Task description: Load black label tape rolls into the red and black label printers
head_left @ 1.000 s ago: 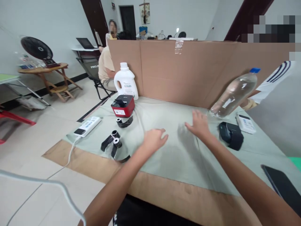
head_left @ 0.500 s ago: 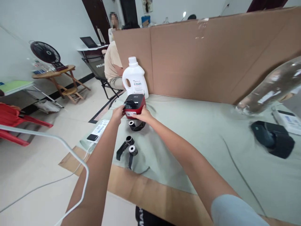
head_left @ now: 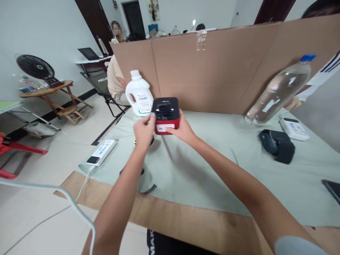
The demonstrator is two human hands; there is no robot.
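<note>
A small red box-shaped device with a black top [head_left: 166, 115] is lifted a little above the grey-green cloth [head_left: 212, 156]. My left hand [head_left: 144, 131] grips its left front corner with closed fingers. My right hand [head_left: 183, 131] holds its right side and underside. A dark roll [head_left: 152, 141] peeks out under my left hand; my left forearm hides the other rolls. A white jug [head_left: 139, 94] stands just behind the device, against the cardboard wall [head_left: 212, 67].
A clear bottle with a blue cap [head_left: 278, 90] leans at the right, near a black device [head_left: 277, 146] and a white handset [head_left: 293, 128]. A white power strip [head_left: 102, 151] lies at the cloth's left edge. A seated person [head_left: 115, 79] is behind the cardboard. A phone [head_left: 332, 188] lies far right.
Both hands went from the bare cloth to the red device at the left, took hold of it, and have lifted it and brought it rightward toward the middle.
</note>
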